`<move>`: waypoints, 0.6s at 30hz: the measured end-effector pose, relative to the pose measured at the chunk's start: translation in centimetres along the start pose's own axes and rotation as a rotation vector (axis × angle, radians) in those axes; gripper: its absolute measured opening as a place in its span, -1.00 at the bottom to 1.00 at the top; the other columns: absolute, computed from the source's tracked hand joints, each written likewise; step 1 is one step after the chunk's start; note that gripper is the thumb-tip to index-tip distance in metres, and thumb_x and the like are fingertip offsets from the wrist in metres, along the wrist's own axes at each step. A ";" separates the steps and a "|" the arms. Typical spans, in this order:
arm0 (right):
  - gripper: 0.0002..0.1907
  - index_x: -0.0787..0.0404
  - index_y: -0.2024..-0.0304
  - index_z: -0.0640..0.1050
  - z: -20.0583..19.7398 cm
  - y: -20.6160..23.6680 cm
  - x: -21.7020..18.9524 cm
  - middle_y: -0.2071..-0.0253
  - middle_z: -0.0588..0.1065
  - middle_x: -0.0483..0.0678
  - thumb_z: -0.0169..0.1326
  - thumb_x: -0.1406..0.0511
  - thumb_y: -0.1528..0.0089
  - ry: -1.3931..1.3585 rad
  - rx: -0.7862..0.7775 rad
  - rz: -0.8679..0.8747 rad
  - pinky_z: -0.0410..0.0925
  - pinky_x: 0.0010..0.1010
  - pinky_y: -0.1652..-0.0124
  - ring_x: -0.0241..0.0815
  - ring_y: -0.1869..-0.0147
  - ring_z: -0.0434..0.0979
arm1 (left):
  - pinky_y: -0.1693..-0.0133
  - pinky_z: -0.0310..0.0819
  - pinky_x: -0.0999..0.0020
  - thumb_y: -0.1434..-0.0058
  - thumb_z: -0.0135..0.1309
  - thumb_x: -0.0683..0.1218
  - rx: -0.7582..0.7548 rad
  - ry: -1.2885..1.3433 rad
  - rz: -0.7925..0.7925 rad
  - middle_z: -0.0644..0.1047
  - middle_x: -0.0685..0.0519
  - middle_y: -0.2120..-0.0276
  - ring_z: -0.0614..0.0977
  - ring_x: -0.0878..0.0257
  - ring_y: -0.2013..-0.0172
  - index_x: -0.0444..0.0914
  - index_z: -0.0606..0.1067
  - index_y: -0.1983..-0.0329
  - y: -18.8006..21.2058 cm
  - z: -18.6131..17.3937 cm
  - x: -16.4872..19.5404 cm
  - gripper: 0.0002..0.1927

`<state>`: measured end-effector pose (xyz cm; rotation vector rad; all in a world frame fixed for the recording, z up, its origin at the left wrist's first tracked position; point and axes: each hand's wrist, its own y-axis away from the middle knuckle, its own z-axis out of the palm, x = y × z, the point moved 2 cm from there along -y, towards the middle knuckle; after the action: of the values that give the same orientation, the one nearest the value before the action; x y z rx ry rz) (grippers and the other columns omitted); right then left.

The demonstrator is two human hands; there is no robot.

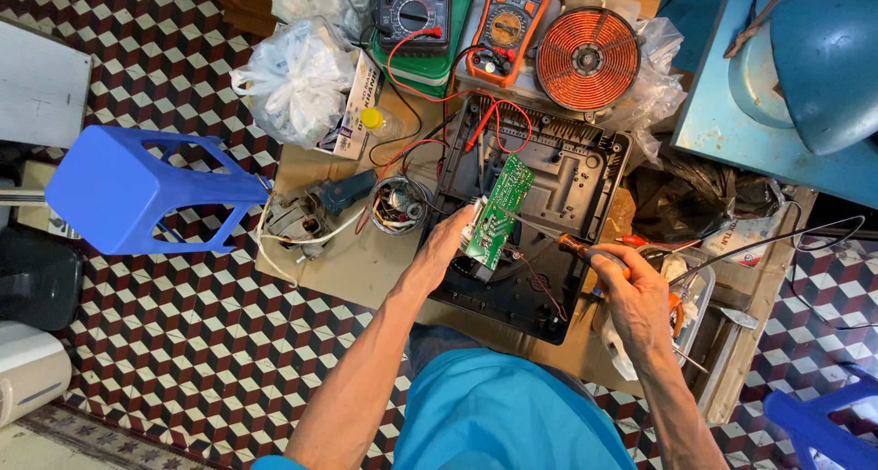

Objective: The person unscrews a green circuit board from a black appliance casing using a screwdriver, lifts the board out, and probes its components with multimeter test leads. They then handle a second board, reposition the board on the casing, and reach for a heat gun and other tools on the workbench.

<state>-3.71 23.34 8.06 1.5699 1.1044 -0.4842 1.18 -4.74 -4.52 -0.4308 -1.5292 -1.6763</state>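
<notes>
A floor of red, black and white cube-pattern tiles (183, 342) is spreading under a low, cluttered desk (366, 260) covered in brown cardboard, where a person in a blue shirt is working over an opened appliance. The black plastic housing (585, 177) is lying open at the centre of the desk, and a green circuit board (498, 212) is standing tilted inside it. The left hand (445, 243) is closing its fingers on the board's lower edge, at seven o'clock from the board's middle. The right hand (631, 292) is clamping around a screwdriver with an orange handle (578, 248), its shaft pointing toward the board from four o'clock. At twelve o'clock from the housing, a copper coil disc (587, 58) is resting beside an orange multimeter (508, 22) and a black multimeter (413, 11), with red and black leads (430, 77) trailing down to the housing. A small motor (306, 221) is lying at nine o'clock from the board, a white plastic bag (297, 81) at eleven o'clock. A blue plastic stool (137, 191) is lying tipped on the floor at far nine o'clock.
</notes>
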 end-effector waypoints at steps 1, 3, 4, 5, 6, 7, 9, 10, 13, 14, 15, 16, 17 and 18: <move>-0.73 0.18 0.04 0.65 0.0 0.0 -0.1 0.51 0.33 -0.23 0.12 0.21 -0.30 -0.004 -0.004 -0.010 0.12 -0.58 0.47 -0.45 0.45 0.23 | -0.37 0.04 0.29 -0.35 -0.13 0.25 -0.002 0.006 0.016 0.29 -0.01 -0.45 0.25 0.17 -0.44 -0.30 0.25 -0.45 0.1 0.0 0.1 -0.25; -0.74 0.20 0.04 0.65 0.0 0.0 -0.3 0.49 0.35 -0.23 0.12 0.21 -0.30 -0.011 -0.013 -0.033 0.14 -0.60 0.45 -0.46 0.43 0.25 | -0.36 0.05 0.29 -0.36 -0.13 0.24 -0.006 0.014 0.012 0.31 -0.02 -0.43 0.27 0.16 -0.42 -0.31 0.27 -0.44 0.2 0.1 0.1 -0.26; -0.74 0.20 0.04 0.64 0.0 0.1 -0.4 0.49 0.36 -0.23 0.12 0.22 -0.30 -0.025 -0.011 -0.032 0.16 -0.60 0.44 -0.46 0.42 0.28 | -0.35 0.06 0.29 -0.36 -0.14 0.23 -0.007 0.019 0.011 0.32 -0.03 -0.43 0.28 0.16 -0.42 -0.32 0.28 -0.44 0.3 0.1 0.1 -0.27; -0.73 0.20 0.04 0.64 0.0 0.2 -0.5 0.48 0.38 -0.23 0.11 0.22 -0.30 -0.041 -0.010 -0.032 0.17 -0.60 0.43 -0.46 0.42 0.30 | -0.36 0.05 0.29 -0.36 -0.13 0.24 0.000 0.014 0.011 0.31 -0.02 -0.44 0.27 0.16 -0.42 -0.31 0.27 -0.44 0.2 0.1 0.1 -0.27; -0.73 0.21 0.04 0.64 0.0 0.2 -0.6 0.48 0.39 -0.23 0.10 0.22 -0.29 -0.056 -0.009 -0.030 0.19 -0.61 0.42 -0.46 0.41 0.33 | -0.37 0.04 0.28 -0.36 -0.13 0.24 0.007 0.010 0.010 0.30 -0.02 -0.44 0.27 0.17 -0.43 -0.31 0.26 -0.45 0.2 0.1 0.1 -0.26; -0.73 0.21 0.04 0.64 0.0 0.3 -0.7 0.49 0.38 -0.22 0.10 0.22 -0.30 -0.038 -0.012 -0.016 0.19 -0.59 0.43 -0.45 0.42 0.32 | -0.38 0.04 0.28 -0.36 -0.13 0.24 0.013 0.005 0.009 0.29 -0.01 -0.45 0.26 0.17 -0.44 -0.31 0.25 -0.45 0.2 0.2 0.1 -0.26; -0.72 0.20 0.03 0.63 0.0 0.4 -0.9 0.50 0.37 -0.21 0.09 0.21 -0.30 -0.002 -0.013 0.011 0.18 -0.57 0.45 -0.42 0.44 0.30 | -0.35 0.08 0.23 -0.34 -0.14 0.26 0.019 0.007 -0.045 0.30 0.01 -0.44 0.27 0.15 -0.42 -0.26 0.25 -0.46 0.2 0.2 0.1 -0.25; -0.72 0.20 0.03 0.63 0.0 0.4 -1.0 0.50 0.36 -0.21 0.09 0.21 -0.30 0.001 -0.014 0.014 0.18 -0.56 0.45 -0.42 0.44 0.29 | -0.34 0.10 0.21 -0.33 -0.15 0.26 0.022 0.007 -0.073 0.30 0.01 -0.44 0.28 0.15 -0.41 -0.24 0.25 -0.46 0.2 0.2 0.0 -0.25; -0.72 0.20 0.03 0.64 0.1 0.4 -1.2 0.49 0.35 -0.22 0.10 0.20 -0.30 0.010 -0.020 0.014 0.18 -0.56 0.44 -0.42 0.44 0.28 | -0.37 0.05 0.22 -0.34 -0.15 0.28 0.009 -0.010 -0.044 0.26 0.02 -0.46 0.23 0.16 -0.44 -0.24 0.23 -0.47 0.2 0.2 0.0 -0.24; -0.72 0.20 0.03 0.64 0.1 0.4 -1.2 0.49 0.35 -0.23 0.10 0.20 -0.30 0.011 -0.021 0.013 0.19 -0.57 0.44 -0.43 0.44 0.29 | -0.37 0.05 0.22 -0.34 -0.15 0.28 0.013 -0.010 -0.048 0.26 0.02 -0.46 0.23 0.16 -0.44 -0.24 0.23 -0.47 0.3 0.1 0.0 -0.24; -0.71 0.19 0.03 0.64 0.1 0.4 -1.1 0.49 0.36 -0.24 0.10 0.19 -0.30 0.013 -0.020 0.011 0.19 -0.58 0.44 -0.44 0.43 0.29 | -0.36 0.05 0.22 -0.34 -0.15 0.28 0.016 -0.011 -0.052 0.26 0.02 -0.46 0.23 0.16 -0.44 -0.24 0.23 -0.47 0.2 0.1 -0.1 -0.24; -0.71 0.19 0.03 0.64 0.1 0.4 -1.0 0.49 0.35 -0.23 0.10 0.19 -0.29 0.027 -0.020 0.025 0.17 -0.57 0.45 -0.43 0.44 0.27 | -0.36 0.05 0.22 -0.34 -0.15 0.28 0.018 -0.011 -0.054 0.26 0.02 -0.46 0.24 0.16 -0.44 -0.24 0.23 -0.47 0.2 0.1 -0.1 -0.24; -0.71 0.18 0.03 0.64 0.1 0.4 -0.9 0.50 0.34 -0.23 0.11 0.19 -0.29 0.041 -0.021 0.039 0.16 -0.56 0.46 -0.42 0.46 0.26 | -0.36 0.05 0.23 -0.34 -0.15 0.28 0.017 -0.009 -0.049 0.26 0.02 -0.46 0.24 0.16 -0.44 -0.24 0.24 -0.47 0.1 0.1 -0.1 -0.24; -0.71 0.17 0.03 0.65 0.1 0.4 -0.7 0.51 0.33 -0.22 0.11 0.19 -0.28 0.055 -0.022 0.053 0.14 -0.55 0.47 -0.41 0.47 0.24 | -0.36 0.05 0.23 -0.34 -0.15 0.28 0.017 -0.007 -0.043 0.26 0.01 -0.46 0.24 0.16 -0.44 -0.25 0.24 -0.47 0.1 0.0 -0.2 -0.24</move>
<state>-3.72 22.97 8.80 1.5971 1.1026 -0.3940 1.31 -4.64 -4.60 -0.3980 -1.5666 -1.6953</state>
